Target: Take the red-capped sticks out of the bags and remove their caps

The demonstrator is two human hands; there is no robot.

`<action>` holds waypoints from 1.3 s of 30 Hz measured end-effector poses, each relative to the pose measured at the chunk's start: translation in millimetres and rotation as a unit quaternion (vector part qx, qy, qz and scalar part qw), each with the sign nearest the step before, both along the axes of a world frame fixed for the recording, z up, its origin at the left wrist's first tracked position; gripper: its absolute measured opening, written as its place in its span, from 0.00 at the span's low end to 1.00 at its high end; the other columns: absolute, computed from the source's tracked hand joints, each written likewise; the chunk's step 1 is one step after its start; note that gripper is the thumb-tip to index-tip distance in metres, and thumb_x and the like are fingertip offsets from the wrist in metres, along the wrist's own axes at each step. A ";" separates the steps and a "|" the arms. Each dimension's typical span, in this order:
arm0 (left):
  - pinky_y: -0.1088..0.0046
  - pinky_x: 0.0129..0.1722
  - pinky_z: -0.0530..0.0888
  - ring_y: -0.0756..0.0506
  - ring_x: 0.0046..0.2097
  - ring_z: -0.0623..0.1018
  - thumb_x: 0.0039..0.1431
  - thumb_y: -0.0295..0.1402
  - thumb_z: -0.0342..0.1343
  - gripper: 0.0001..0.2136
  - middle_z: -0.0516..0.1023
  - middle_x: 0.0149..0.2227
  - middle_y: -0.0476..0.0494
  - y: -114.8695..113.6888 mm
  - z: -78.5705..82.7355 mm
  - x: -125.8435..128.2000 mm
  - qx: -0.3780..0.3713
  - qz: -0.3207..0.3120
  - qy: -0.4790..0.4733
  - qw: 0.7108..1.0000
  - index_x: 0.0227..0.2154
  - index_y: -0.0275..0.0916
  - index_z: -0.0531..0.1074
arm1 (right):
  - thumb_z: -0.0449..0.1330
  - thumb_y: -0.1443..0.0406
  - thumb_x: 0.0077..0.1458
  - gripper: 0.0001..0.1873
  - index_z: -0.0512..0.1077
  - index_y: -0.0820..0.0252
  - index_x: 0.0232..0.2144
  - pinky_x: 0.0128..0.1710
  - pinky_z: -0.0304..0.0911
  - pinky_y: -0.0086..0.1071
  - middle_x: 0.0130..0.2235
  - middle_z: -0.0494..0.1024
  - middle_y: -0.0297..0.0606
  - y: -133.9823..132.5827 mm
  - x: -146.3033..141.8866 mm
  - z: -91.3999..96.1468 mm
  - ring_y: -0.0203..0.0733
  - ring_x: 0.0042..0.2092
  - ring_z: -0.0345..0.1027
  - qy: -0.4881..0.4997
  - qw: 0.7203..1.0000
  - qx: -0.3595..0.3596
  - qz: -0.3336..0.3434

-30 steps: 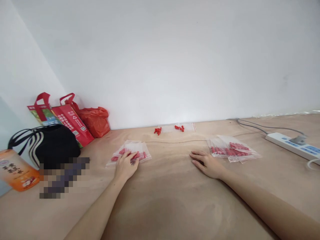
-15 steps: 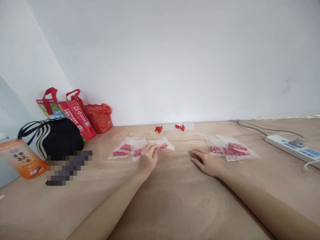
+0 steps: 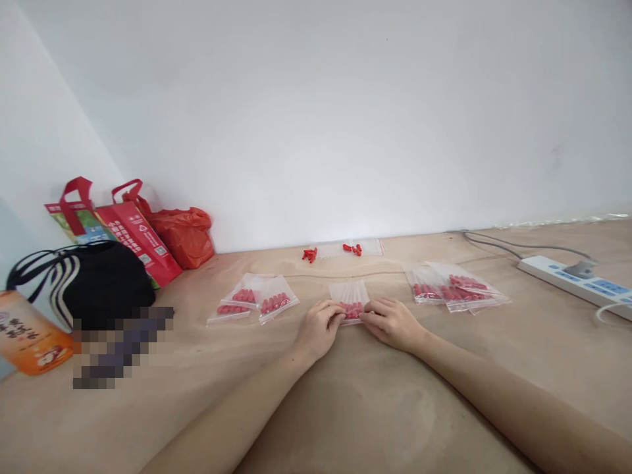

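Observation:
A clear zip bag of small red pieces lies flat on the table in front of me, its zip edge toward me. My left hand is closed on the bag's near left corner. On the near right corner, my right hand grips with thumb and fingers pressed together. Similar filled bags lie left of my hands, partly overlapping. To the right rests another overlapping group of filled bags. The exact kind of the red pieces is too small to tell.
Loose red pieces and a flat clear bag lie by the wall. A white power strip with cables sits right. A black drawstring bag, a red plastic bag and an orange pouch stand left.
The bag near my left hand has moved right and nearer, to the middle. My right hand has come left to its corner, and both hands now hold it. The view has shifted slightly.

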State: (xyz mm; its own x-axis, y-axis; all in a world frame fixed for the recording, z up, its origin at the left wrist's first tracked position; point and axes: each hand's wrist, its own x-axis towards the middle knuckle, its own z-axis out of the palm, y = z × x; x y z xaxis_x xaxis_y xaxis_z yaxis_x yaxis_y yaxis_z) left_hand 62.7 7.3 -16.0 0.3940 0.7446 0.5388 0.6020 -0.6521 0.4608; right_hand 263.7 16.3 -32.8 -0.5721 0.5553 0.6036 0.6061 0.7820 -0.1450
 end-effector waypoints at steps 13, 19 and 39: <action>0.69 0.39 0.70 0.47 0.37 0.73 0.58 0.31 0.46 0.10 0.74 0.33 0.45 1.7 0.3 -8.2 0.069 -0.047 0.086 0.993 0.32 0.40 0.73 | 0.46 0.60 0.57 0.16 0.73 0.55 0.30 0.33 0.58 0.32 0.30 0.73 0.39 -1.1 -0.8 3.1 0.39 0.33 0.64 0.035 0.999 -0.036 -0.016; 0.69 0.37 0.69 0.47 0.34 0.72 0.54 0.29 0.51 0.07 0.74 0.28 0.45 0.0 0.7 -3.5 0.036 -0.031 0.059 0.997 0.24 0.38 0.73 | 0.54 0.56 0.52 0.12 0.73 0.55 0.30 0.35 0.54 0.35 0.30 0.73 0.38 -1.3 -5.1 8.7 0.39 0.34 0.62 0.030 0.998 -0.046 0.001; 0.69 0.38 0.71 0.46 0.40 0.72 0.55 0.28 0.51 0.06 0.72 0.38 0.44 -2.8 1.4 -3.2 0.174 -0.034 0.096 0.980 0.32 0.40 0.72 | 0.54 0.68 0.50 0.07 0.69 0.61 0.22 0.30 0.56 0.27 0.25 0.69 0.34 -2.6 -19.0 10.0 0.33 0.29 0.62 0.162 0.955 -0.249 0.001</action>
